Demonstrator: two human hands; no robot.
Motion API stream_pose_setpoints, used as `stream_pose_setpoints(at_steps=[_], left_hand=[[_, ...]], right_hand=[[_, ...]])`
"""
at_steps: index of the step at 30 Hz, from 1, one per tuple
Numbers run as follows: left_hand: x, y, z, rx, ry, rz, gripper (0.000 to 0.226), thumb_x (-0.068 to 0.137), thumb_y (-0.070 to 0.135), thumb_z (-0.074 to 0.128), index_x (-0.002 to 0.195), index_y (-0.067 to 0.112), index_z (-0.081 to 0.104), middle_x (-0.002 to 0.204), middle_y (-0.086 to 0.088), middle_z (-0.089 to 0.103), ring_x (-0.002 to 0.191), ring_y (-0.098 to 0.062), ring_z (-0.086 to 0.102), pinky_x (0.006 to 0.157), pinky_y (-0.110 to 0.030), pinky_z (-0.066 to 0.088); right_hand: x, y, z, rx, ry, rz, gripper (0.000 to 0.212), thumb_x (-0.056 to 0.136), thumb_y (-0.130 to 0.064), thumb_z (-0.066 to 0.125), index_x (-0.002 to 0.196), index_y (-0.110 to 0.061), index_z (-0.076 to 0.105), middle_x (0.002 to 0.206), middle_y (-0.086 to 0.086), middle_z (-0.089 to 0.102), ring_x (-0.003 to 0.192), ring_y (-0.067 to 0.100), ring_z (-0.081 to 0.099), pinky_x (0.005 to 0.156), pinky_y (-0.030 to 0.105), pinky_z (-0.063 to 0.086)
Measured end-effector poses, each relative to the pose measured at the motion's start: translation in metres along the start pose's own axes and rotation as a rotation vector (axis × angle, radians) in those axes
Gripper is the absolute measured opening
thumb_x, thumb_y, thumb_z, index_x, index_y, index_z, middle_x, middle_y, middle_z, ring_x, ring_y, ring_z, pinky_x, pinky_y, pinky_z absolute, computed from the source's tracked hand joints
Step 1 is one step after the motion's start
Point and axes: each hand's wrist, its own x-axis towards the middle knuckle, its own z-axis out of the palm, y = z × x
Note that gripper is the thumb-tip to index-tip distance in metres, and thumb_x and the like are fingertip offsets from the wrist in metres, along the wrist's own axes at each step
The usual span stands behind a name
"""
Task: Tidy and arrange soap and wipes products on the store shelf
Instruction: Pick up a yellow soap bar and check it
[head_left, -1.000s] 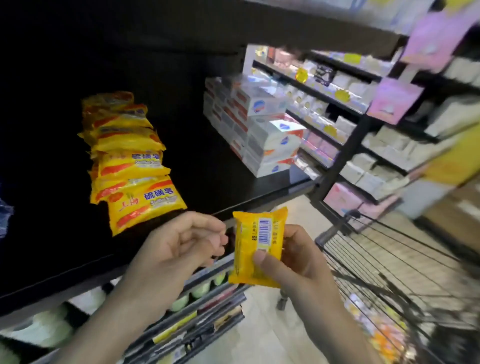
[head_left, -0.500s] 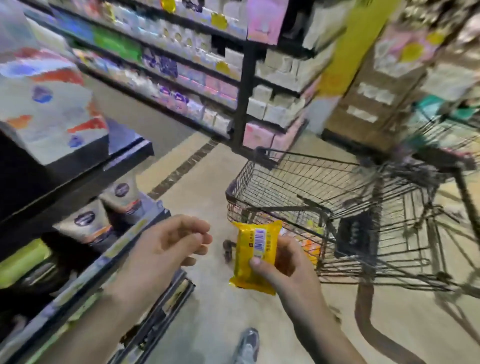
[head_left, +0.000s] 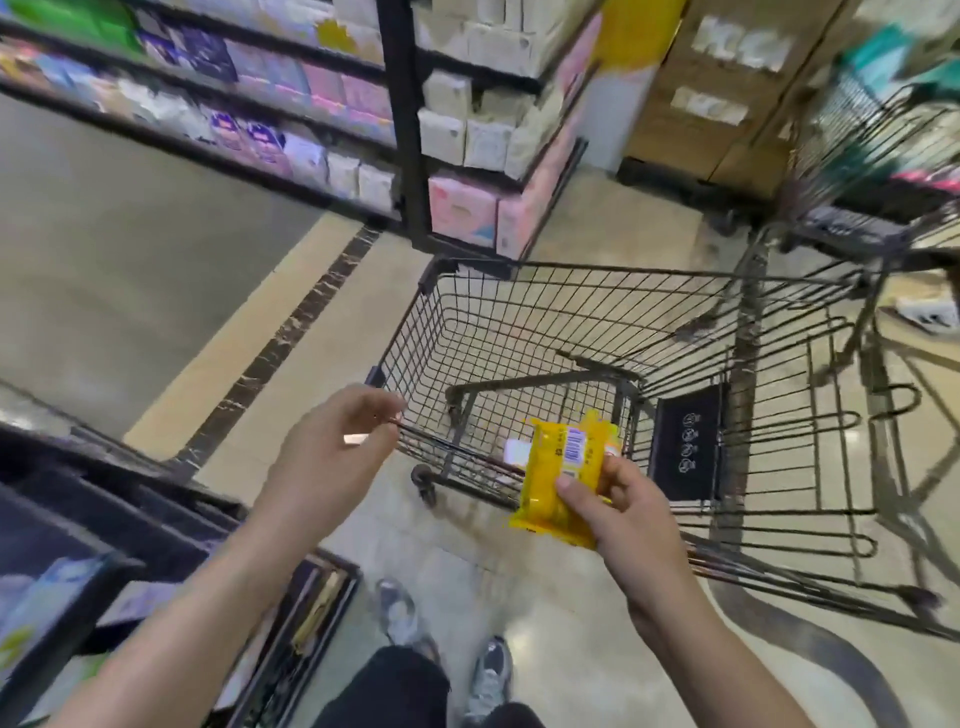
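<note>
My right hand (head_left: 621, 506) grips a yellow soap packet (head_left: 558, 475), barcode side up, over the near corner of a black wire shopping cart (head_left: 571, 332). My left hand (head_left: 332, 457) hovers beside the cart's left rim with loosely curled fingers and holds nothing. Inside the cart, more packets show behind the held one; only a white and orange edge (head_left: 517, 449) is visible. The dark store shelf (head_left: 104, 499) lies at the lower left.
Across the aisle stand shelves of boxed tissues and wipes (head_left: 467, 130). Cardboard boxes (head_left: 727, 78) are stacked at the upper right, and a second cart (head_left: 883, 156) stands at the far right. My shoes (head_left: 441, 654) are on the tiled floor below.
The view has swung from the soap shelf down to the cart. My right hand has carried the yellow packet over the cart; my left hand has moved along beside it.
</note>
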Motion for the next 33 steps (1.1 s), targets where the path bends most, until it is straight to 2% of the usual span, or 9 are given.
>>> stream_pose_setpoints(at_steps=[4,7,12,14,17,21,23,27,33], left_hand=[[0.095,-0.027,0.022,0.028,0.0,-0.048,0.024,0.099,0.025,0.067,0.11,0.047,0.064,0.106,0.025,0.063,0.098,0.009,0.061,0.078,-0.02,0.045],[0.158,-0.05,0.047,0.116,-0.061,-0.065,0.033,0.1,0.025,0.067,0.128,0.041,0.061,0.128,0.014,0.054,0.113,-0.008,0.057,0.102,-0.037,0.049],[0.236,-0.086,0.07,0.398,-0.048,-0.071,0.044,0.096,0.022,0.068,0.136,0.037,0.06,0.162,-0.008,0.036,0.149,-0.028,0.029,0.12,-0.042,0.029],[0.253,-0.101,0.073,0.405,-0.086,-0.099,0.047,0.098,0.022,0.067,0.141,0.036,0.057,0.168,-0.007,0.027,0.155,-0.025,0.021,0.121,-0.038,0.024],[0.263,-0.118,0.085,0.298,-0.216,-0.091,0.053,0.101,0.018,0.063,0.15,0.036,0.05,0.17,0.003,0.025,0.156,-0.011,0.019,0.118,-0.027,0.018],[0.259,-0.135,0.105,0.309,-0.232,-0.046,0.059,0.103,0.018,0.06,0.156,0.036,0.042,0.17,0.01,0.023,0.152,0.001,0.016,0.121,-0.026,0.014],[0.26,-0.142,0.11,0.324,-0.211,-0.046,0.059,0.102,0.017,0.061,0.155,0.036,0.042,0.17,0.009,0.024,0.148,0.007,0.014,0.118,-0.023,0.016],[0.264,-0.152,0.115,0.322,-0.269,-0.066,0.059,0.102,0.017,0.061,0.154,0.035,0.043,0.17,0.009,0.023,0.155,-0.003,0.015,0.118,-0.023,0.016],[0.262,-0.164,0.121,0.273,-0.381,-0.112,0.058,0.101,0.015,0.061,0.152,0.035,0.044,0.165,0.011,0.033,0.154,-0.004,0.022,0.124,-0.028,0.02]], right_hand=[[0.058,0.007,-0.003,-0.032,0.084,0.121,0.027,0.089,-0.028,0.08,0.112,-0.019,0.071,0.111,0.004,0.075,0.108,0.028,0.07,0.1,0.055,0.054],[0.099,0.013,-0.001,-0.101,0.128,0.167,0.014,0.087,-0.028,0.081,0.098,-0.033,0.075,0.104,0.0,0.076,0.102,0.025,0.072,0.094,0.053,0.058],[0.183,0.04,0.029,-0.228,0.097,0.284,0.01,0.084,-0.026,0.085,0.086,-0.031,0.077,0.084,-0.018,0.078,0.083,0.003,0.074,0.078,0.026,0.059],[0.218,0.057,0.048,-0.266,0.103,0.338,0.023,0.082,-0.021,0.087,0.072,-0.03,0.067,0.067,-0.025,0.071,0.069,-0.008,0.069,0.065,0.011,0.052],[0.265,0.092,0.076,-0.379,0.077,0.432,0.035,0.081,-0.025,0.087,0.064,-0.029,0.057,0.078,-0.011,0.066,0.078,0.008,0.064,0.082,0.02,0.051],[0.302,0.139,0.113,-0.48,0.029,0.549,0.026,0.08,-0.03,0.085,0.102,-0.023,0.074,0.096,-0.005,0.065,0.097,0.021,0.066,0.086,0.028,0.049],[0.314,0.162,0.133,-0.525,0.005,0.59,0.02,0.082,-0.031,0.081,0.098,-0.027,0.071,0.107,-0.001,0.073,0.103,0.024,0.069,0.089,0.029,0.052],[0.332,0.197,0.163,-0.522,0.014,0.658,0.003,0.086,-0.022,0.069,0.084,-0.021,0.07,0.098,0.01,0.078,0.093,0.033,0.073,0.087,0.041,0.06],[0.341,0.233,0.176,-0.582,0.071,0.737,0.025,0.097,-0.021,0.059,0.119,-0.014,0.066,0.125,0.012,0.069,0.118,0.033,0.064,0.099,0.031,0.05]])
